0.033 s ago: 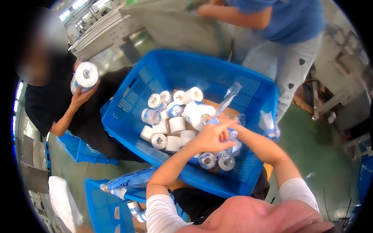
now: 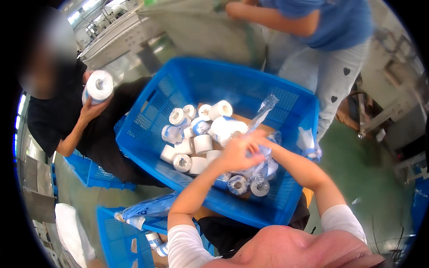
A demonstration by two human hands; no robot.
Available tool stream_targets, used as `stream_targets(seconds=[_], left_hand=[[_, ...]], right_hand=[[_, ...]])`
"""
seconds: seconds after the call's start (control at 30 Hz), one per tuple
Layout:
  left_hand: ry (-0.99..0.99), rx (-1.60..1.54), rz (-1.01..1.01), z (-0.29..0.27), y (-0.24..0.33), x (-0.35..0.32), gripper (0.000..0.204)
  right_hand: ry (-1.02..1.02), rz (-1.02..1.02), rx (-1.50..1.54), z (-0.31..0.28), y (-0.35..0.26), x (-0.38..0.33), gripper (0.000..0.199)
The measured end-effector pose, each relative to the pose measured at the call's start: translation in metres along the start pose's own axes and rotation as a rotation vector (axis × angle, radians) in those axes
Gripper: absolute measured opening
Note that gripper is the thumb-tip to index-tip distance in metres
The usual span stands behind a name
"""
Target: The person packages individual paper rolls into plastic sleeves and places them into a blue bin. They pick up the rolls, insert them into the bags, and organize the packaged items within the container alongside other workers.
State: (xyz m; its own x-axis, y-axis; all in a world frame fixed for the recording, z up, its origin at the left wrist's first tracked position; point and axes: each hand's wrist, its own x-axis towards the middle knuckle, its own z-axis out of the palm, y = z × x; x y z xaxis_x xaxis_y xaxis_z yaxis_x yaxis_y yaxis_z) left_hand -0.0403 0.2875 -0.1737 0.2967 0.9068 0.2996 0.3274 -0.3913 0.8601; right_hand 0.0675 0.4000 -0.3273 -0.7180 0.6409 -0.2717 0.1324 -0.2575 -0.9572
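Over the right part of a large blue plastic crate (image 2: 147,102), my two hands come together on a clear plastic wrapper (image 2: 266,166) with blue print. My left hand (image 2: 241,152) is smeared by motion, its thumb apart from the fingers; its grip is unclear. Behind it, my right hand (image 2: 258,139) is closed at the film, its fingertips partly hidden. A strip of film (image 2: 264,111) sticks up beyond them. Right by my hands lies a big white paper roll (image 2: 222,128). Smaller white rolls (image 2: 203,144) lie to the left, some wrapped in film.
To the left, a seated person holds a white roll (image 2: 99,85). Another person in a blue shirt (image 2: 339,27) stands behind the crate. Plastic film (image 2: 307,143) hangs over its right rim. A second blue crate (image 2: 105,228) with rolls and blue film stands at lower left.
My left hand has shifted slightly left and its fingers have moved. More of the crumpled wrapper shows below it. The seated person's roll has tilted slightly.
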Motion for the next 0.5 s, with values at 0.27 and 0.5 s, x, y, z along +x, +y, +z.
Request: stream_targets(seconds=[0.27, 0.5], left_hand=[[0.287, 0.216, -0.651, -0.090, -0.129, -0.004, 0.043], [0.439, -0.164, -0.672, -0.094, -0.127, 0.001, 0.042]], right_hand=[[-0.048, 0.137, 0.099, 0.016, -0.019, -0.024, 0.044], [-0.059, 0.249, 0.084, 0.024, -0.035, -0.030, 0.044]])
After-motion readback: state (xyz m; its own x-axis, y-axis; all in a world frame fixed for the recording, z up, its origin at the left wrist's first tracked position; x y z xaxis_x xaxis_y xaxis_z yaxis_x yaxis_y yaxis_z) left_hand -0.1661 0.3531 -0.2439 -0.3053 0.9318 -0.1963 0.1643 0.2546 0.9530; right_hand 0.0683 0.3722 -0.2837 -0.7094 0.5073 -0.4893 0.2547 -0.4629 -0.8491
